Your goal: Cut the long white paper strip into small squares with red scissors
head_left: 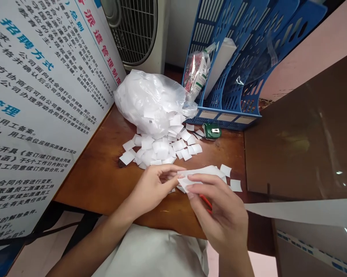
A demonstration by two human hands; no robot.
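Between my two hands, white paper pieces [203, 173] are held above the near part of the desk. My left hand [150, 188] pinches their left end between thumb and fingers. My right hand [219, 207] has its fingers closed on the same paper from the right. A red object [206, 202] shows partly behind my right fingers; its kind is hidden. Just beyond my hands lies a loose pile of small white paper squares [161, 150]. Single paper squares [236, 185] lie to the right of my right hand.
A clear plastic bag [150, 98] filled with white pieces stands behind the pile. A green tape measure [212, 131] lies before the blue file rack [233, 119]. On the left leans a printed board [46, 96], and a fan-like appliance [138, 30] stands behind.
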